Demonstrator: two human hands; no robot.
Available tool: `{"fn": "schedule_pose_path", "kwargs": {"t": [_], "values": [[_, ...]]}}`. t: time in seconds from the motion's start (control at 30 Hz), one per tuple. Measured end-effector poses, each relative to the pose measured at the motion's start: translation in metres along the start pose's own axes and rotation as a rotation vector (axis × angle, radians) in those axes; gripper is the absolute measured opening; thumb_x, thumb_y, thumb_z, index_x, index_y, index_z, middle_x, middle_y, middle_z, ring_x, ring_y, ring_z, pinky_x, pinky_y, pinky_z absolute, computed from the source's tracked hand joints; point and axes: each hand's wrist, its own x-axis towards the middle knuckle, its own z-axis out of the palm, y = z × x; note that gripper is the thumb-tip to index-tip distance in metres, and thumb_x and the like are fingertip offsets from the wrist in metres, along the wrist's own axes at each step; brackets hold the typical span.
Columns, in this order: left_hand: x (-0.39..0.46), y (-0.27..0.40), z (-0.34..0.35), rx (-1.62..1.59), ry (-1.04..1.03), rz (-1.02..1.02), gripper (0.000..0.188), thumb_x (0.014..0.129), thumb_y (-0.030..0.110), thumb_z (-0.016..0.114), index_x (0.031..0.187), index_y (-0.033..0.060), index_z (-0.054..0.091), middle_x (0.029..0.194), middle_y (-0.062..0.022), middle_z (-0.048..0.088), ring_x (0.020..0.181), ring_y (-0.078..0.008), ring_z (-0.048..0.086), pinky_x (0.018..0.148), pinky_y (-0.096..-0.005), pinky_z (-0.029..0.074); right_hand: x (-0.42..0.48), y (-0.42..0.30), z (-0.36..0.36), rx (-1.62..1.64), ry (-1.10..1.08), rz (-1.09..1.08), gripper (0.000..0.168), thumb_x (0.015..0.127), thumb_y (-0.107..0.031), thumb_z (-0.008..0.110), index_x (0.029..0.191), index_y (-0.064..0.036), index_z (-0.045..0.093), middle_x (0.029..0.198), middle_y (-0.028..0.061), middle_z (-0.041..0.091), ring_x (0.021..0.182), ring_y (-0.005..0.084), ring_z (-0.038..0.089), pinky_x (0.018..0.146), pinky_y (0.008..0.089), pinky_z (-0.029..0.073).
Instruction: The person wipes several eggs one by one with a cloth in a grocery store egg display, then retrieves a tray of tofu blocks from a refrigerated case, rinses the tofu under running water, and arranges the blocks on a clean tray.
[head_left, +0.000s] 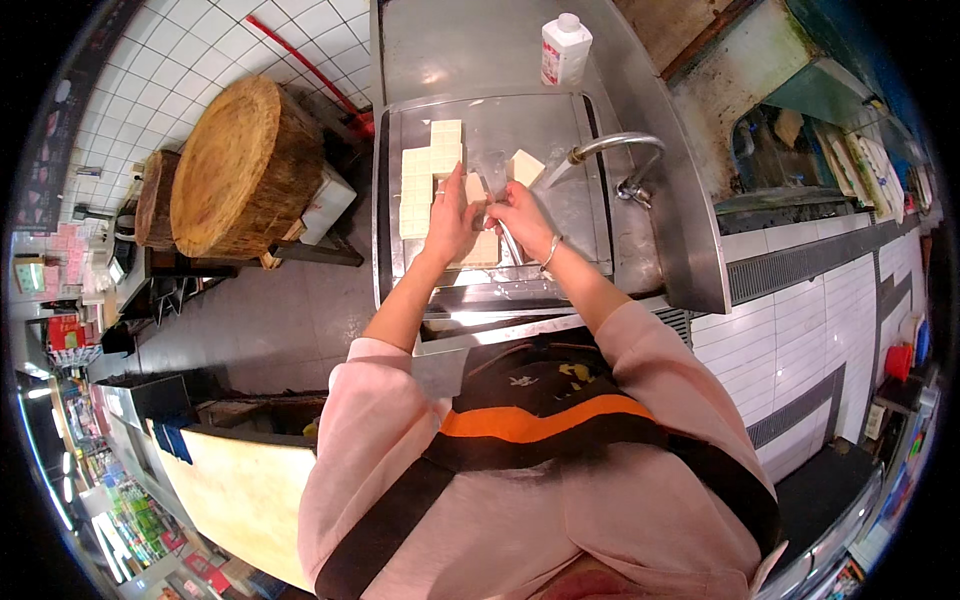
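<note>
Several pale blocks that look like tofu (417, 196), scored in squares, stand in a stepped group on a wet metal tray (480, 111). My left hand (452, 212) rests beside them, its fingers against a separate upright pale block (475, 189). My right hand (521, 219) is closed on a slim metal tool (511, 244), perhaps a knife; its kind is hard to tell. Beyond the right hand lies another pale block (526, 168), set at an angle. One more pale piece (481, 250) is below the left hand, near the tray's front. The inner fingertips partly hide each other.
A curved metal faucet (616, 141) reaches over the tray from the right, with water running. At the back stands a white plastic bottle (566, 51). A metal splash wall (694, 225) bounds the right side. A thick round wooden chopping block (229, 169) stands at the left.
</note>
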Motion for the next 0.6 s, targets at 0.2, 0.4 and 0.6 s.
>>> {"fn": "schedule_pose_path", "kwargs": {"t": [0.2, 0.4, 0.6], "values": [[-0.001, 0.0, 0.004, -0.255, -0.07, -0.167, 0.08, 0.074, -0.001, 0.065, 0.143, 0.0023, 0.024, 0.127, -0.0247, 0.046, 0.111, -0.04, 0.051, 0.09, -0.0421, 0.046, -0.004, -0.021, 0.009, -0.042, -0.134, -0.005, 0.027, 0.079, -0.006, 0.056, 0.102, 0.003, 0.044, 0.086, 0.0113, 0.06, 0.065, 0.0162, 0.062, 0.053, 0.0259, 0.048], [0.003, -0.026, 0.027, -0.246, 0.191, -0.164, 0.077, 0.072, -0.004, 0.065, 0.14, 0.0012, 0.029, 0.117, -0.0213, 0.054, 0.102, -0.0355, 0.057, 0.086, -0.0385, 0.048, -0.01, -0.034, 0.014, 0.017, -0.139, 0.042, 0.025, 0.08, -0.002, 0.056, 0.102, 0.003, 0.045, 0.092, 0.0123, 0.059, 0.065, 0.0161, 0.06, 0.053, 0.0255, 0.047], [0.007, -0.007, -0.002, -0.848, 0.047, -0.587, 0.064, 0.083, -0.004, 0.059, 0.14, 0.0005, 0.03, 0.117, -0.0137, 0.056, 0.099, -0.0213, 0.06, 0.083, -0.0297, 0.049, -0.034, -0.032, -0.047, 0.118, -0.137, -0.011, 0.032, 0.081, -0.002, 0.057, 0.109, 0.003, 0.044, 0.105, 0.0148, 0.059, 0.07, 0.0152, 0.06, 0.054, 0.026, 0.047]]}}
